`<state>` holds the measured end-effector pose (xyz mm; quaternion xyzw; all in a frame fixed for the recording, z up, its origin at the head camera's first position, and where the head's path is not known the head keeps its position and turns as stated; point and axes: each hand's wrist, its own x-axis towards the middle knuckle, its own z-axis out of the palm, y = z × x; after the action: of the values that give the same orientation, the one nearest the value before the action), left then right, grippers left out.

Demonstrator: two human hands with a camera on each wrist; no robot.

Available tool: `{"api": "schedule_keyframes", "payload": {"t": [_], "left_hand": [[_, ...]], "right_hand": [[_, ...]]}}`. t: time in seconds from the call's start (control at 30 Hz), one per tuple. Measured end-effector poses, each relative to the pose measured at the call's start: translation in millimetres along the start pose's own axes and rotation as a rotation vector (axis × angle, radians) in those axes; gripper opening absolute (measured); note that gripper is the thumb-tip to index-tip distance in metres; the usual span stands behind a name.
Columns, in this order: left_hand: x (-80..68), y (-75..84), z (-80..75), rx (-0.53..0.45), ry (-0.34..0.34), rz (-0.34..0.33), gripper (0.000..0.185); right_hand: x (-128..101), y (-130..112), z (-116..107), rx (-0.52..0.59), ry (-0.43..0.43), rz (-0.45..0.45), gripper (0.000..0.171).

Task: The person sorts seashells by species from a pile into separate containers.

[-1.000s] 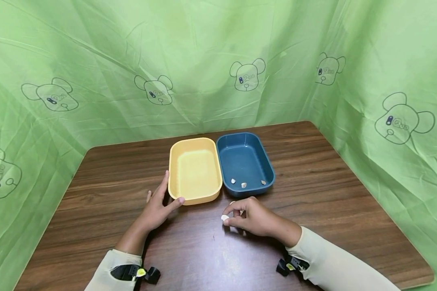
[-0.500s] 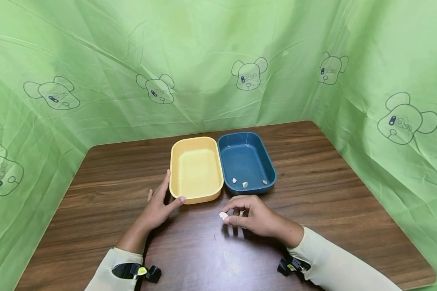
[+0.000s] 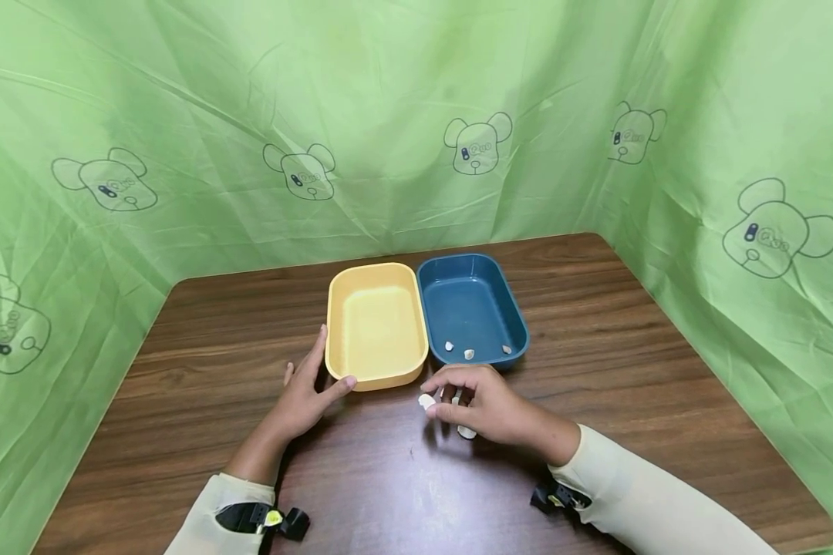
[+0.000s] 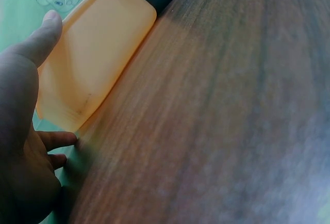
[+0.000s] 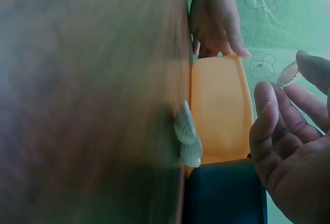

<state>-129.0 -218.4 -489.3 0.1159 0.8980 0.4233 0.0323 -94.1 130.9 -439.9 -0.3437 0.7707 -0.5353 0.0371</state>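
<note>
Left hand [image 3: 305, 397] with straight fingers against the yellow tray's [image 3: 377, 327] near corner, right hand [image 3: 482, 405] pinching a shell [image 3: 426, 401] just off the blue tray's [image 3: 472, 308] front rim, another shell [image 3: 467, 432] on bare table [image 3: 666, 370] beneath.

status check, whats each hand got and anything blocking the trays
Left hand braces yellow plastic tray. Right hand pinches small white shell. Another white shell on wooden table. Nothing blocks blue plastic tray.
</note>
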Motion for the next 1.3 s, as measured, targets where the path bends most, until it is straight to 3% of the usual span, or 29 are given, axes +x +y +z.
{"api": "schedule_keyframes", "payload": {"t": [0.37, 0.57, 0.8, 1.0, 1.3], "left_hand": [[-0.6, -0.9, 0.3, 0.004, 0.0, -0.007, 0.108], [-0.6, 0.7, 0.7, 0.003, 0.0, -0.002, 0.108], [-0.1, 1.3, 0.5, 0.001, -0.001, -0.005, 0.108], [0.4, -0.5, 0.7, 0.01, 0.003, -0.004, 0.108], [-0.4, -0.8, 0.7, 0.003, 0.009, 0.01, 0.107]], "right_hand": [[17, -1, -2, -0.08, 0.016, -0.103, 0.02], [31, -6, -3, -0.112, 0.038, -0.108, 0.016], [52, -11, -2, -0.153, 0.118, -0.029, 0.012], [69, -11, 0, -0.07, 0.142, 0.121, 0.017], [92, -8, 4, -0.181, 0.244, 0.151, 0.015]]}}
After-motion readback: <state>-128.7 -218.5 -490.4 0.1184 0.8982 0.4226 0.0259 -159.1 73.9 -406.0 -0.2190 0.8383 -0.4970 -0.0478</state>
